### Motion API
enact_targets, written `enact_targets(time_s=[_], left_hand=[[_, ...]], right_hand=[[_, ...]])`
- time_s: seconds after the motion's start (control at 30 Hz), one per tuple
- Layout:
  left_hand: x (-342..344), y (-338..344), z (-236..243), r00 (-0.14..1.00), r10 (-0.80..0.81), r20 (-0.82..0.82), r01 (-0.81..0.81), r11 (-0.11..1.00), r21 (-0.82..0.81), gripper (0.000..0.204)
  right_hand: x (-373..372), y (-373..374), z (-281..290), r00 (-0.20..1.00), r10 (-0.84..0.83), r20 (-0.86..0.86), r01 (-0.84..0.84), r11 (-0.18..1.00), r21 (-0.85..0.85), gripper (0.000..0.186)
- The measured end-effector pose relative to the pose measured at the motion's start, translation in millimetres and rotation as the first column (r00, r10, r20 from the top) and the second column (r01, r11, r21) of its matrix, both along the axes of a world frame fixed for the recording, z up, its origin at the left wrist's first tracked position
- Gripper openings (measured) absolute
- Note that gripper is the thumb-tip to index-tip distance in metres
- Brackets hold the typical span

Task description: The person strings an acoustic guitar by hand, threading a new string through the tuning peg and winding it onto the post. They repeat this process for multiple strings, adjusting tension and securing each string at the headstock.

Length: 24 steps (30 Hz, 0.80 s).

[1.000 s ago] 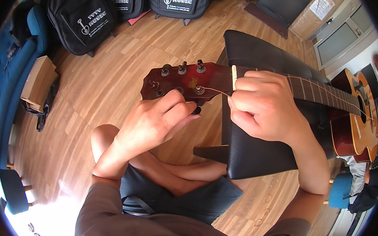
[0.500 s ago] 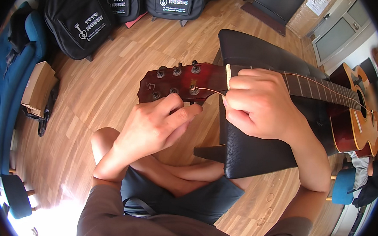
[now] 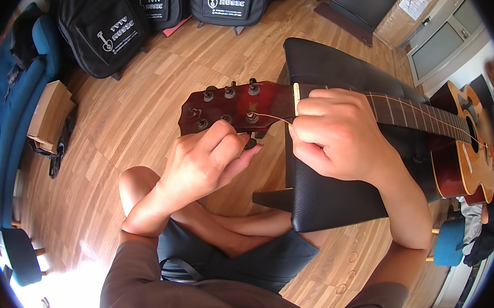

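Note:
An acoustic guitar [image 3: 477, 168] lies across a black padded bench [image 3: 335, 203], its dark red headstock [image 3: 242, 103] pointing left. Below the headstock's near edge, my left hand [image 3: 204, 157] is closed, thumb and index finger at a black tuning peg [image 3: 251, 143]. A copper-coloured string [image 3: 272, 117] runs from the tuning post above that peg into my right hand [image 3: 340, 135]. That hand is curled over the neck beside the pale nut [image 3: 296, 94], its fingers closed on the string; the fingertips are hidden. Beyond it, the string bows loosely above the fretboard [image 3: 413, 117].
Black guitar bags [image 3: 104, 29] stand along the far left. A blue sofa [image 3: 0, 119] and a cardboard box [image 3: 51, 114] are on the left. My crossed legs [image 3: 236, 230] are on the wooden floor below the headstock. A blue stool [image 3: 449, 242] stands at right.
My left fingers have shifted slightly and curled around the tuning peg, whose black button now shows between them. The headstock has moved a touch left. My right hand stays nearly still.

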<state>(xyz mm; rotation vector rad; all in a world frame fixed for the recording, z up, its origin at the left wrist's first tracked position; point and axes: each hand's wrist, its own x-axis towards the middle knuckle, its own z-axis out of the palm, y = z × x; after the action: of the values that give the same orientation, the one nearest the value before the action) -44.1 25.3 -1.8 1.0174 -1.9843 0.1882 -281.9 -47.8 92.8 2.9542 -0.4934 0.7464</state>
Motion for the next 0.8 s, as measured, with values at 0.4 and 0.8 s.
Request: enact_targets(time_s=[0.4, 0.8], left_hand=[[-5, 1, 4, 0.998, -0.043, 0.053, 0.04, 0.998, 0.04, 0.033], [-7, 1, -5, 0.999, -0.012, -0.042, 0.017, 0.992, 0.129, 0.026]], right_hand=[[-7, -2, -1, 1.0, -0.017, 0.002, 0.017, 1.0, -0.001, 0.02], [-19, -5, -11, 0.997, 0.015, 0.076, -0.017, 1.0, 0.023, 0.019]])
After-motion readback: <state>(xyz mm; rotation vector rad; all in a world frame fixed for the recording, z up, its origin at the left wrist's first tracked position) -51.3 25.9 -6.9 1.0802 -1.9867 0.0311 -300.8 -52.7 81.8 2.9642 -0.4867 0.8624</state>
